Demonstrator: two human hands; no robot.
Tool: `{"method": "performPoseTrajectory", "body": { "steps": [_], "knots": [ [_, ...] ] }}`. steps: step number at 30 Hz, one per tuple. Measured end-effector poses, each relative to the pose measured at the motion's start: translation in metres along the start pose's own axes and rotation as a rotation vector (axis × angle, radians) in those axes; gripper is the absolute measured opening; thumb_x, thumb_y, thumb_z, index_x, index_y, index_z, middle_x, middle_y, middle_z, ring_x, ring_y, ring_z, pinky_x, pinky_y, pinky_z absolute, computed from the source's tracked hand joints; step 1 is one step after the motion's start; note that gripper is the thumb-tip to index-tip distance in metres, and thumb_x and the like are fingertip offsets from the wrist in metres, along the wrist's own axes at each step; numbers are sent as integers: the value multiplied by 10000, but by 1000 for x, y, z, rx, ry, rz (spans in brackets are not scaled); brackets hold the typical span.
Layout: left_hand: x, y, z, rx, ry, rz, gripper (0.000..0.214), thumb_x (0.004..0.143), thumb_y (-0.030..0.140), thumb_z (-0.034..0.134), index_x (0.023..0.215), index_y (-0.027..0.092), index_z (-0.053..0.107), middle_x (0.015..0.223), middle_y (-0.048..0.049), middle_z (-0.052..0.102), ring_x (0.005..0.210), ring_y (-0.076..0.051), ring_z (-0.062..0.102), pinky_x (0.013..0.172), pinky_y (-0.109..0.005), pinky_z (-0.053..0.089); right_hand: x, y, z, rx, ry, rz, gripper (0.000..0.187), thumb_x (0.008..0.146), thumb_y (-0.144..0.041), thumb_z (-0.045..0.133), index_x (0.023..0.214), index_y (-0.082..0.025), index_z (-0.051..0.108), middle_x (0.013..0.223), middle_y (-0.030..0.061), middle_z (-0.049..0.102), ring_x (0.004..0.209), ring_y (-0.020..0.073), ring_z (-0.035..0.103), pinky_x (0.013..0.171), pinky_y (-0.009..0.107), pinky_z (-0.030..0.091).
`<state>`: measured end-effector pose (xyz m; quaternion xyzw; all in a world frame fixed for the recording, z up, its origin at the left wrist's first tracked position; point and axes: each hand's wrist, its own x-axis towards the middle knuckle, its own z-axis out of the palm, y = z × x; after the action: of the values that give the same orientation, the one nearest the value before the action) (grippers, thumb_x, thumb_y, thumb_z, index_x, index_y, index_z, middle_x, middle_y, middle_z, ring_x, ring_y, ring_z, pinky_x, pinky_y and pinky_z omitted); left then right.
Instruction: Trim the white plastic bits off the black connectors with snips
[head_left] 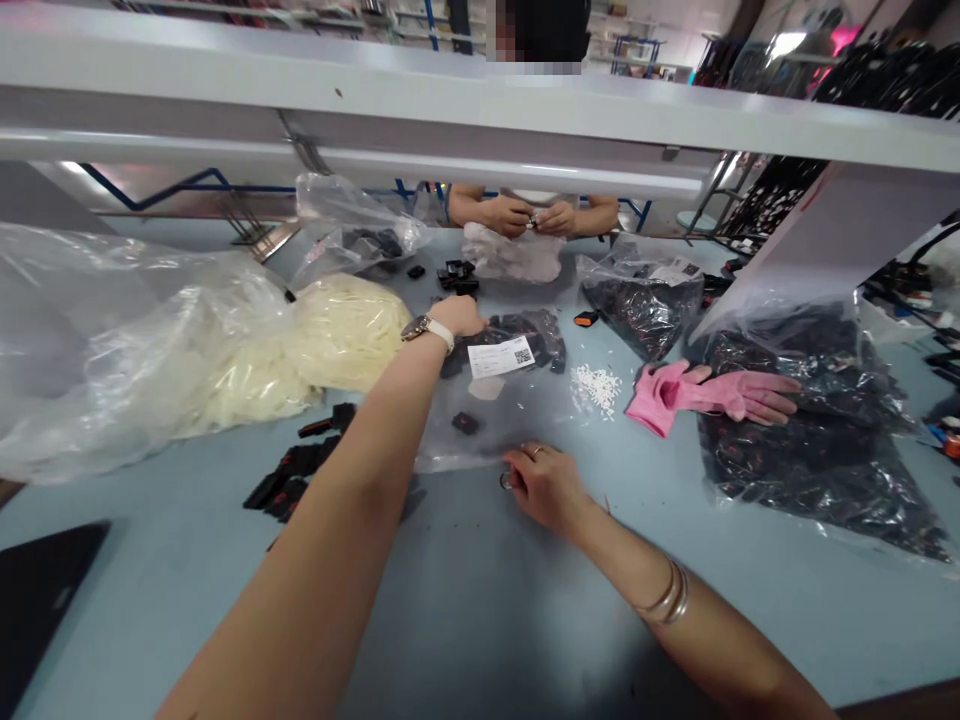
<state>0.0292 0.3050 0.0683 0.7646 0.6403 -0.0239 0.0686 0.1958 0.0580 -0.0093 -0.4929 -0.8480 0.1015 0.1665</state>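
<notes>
A clear plastic bag (517,405) lies flat in front of me, with dark parts bunched at its far end and one loose black part (465,424) nearer to me. A white label (499,356) with a square code is on it. My left hand (459,316), a watch on its wrist, reaches to the bag's far left side; its fingers are hidden. My right hand (549,488) is closed at the bag's near edge, fingertips pinching the plastic. Small white pieces (598,388) lie in a pile right of the bag.
Pink gloves (709,393) rest partly on a large bag of dark parts (814,465) at right. Bags of pale yellow pieces (349,330) stand at left, black parts (296,470) before them. Across the table, a co-worker's hands (532,215) hold something small. A shelf beam (420,75) spans above.
</notes>
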Motion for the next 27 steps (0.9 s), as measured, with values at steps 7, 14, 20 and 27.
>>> {"method": "performPoseTrajectory", "body": {
  "steps": [7,14,20,27],
  "knots": [
    [-16,3,-30,-23,168,136,406,862,276,432,1131,131,698,1209,-157,677,1126,-304,605,944,-366,442,1,-1,-2,-7,-28,35,249,831,-122,547,1032,-171,687,916,87,713,858,192,654,733,272,478],
    [-75,5,-79,14,608,292,366,912,352,382,958,202,712,943,-92,728,912,-271,652,824,-406,471,3,-1,-5,31,-29,100,292,867,-137,510,1114,-182,659,997,80,716,912,187,655,801,273,480],
    [-113,4,-96,-20,772,410,309,964,388,371,968,230,637,858,-41,686,993,-224,592,986,-450,379,3,-2,-8,31,-46,156,320,885,-165,490,1175,-179,624,1022,88,691,907,195,652,776,279,481],
    [-138,9,-105,73,835,446,409,994,424,295,936,212,640,748,-43,606,864,-229,570,915,-492,372,5,-3,-10,24,-60,169,278,894,-179,485,1118,-174,650,1052,94,674,909,196,647,761,280,480]
  ]
}}
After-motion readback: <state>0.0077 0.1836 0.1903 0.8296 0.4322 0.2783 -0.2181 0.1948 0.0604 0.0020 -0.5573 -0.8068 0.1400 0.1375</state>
